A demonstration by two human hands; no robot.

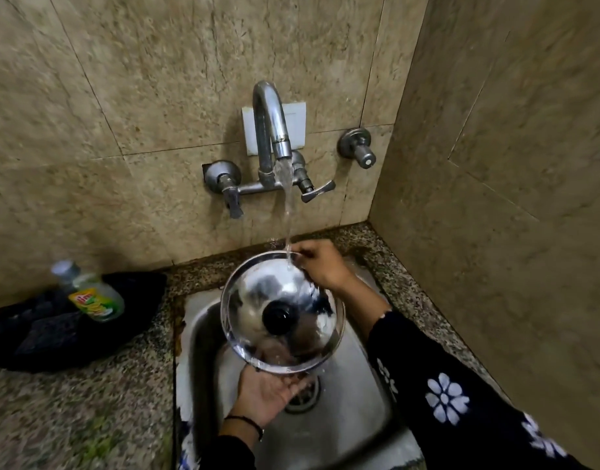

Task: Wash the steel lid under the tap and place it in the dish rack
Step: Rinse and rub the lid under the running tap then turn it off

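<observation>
A round steel lid with a black knob in its middle is held tilted over the steel sink. Water runs from the curved wall tap and strikes the lid's upper rim. My left hand supports the lid's lower edge from beneath, palm up. My right hand grips the upper right rim where the stream lands. No dish rack is in view.
A dish soap bottle lies on a black cloth on the granite counter to the left. A second valve sticks out of the tiled wall at right. A side wall closes in the right.
</observation>
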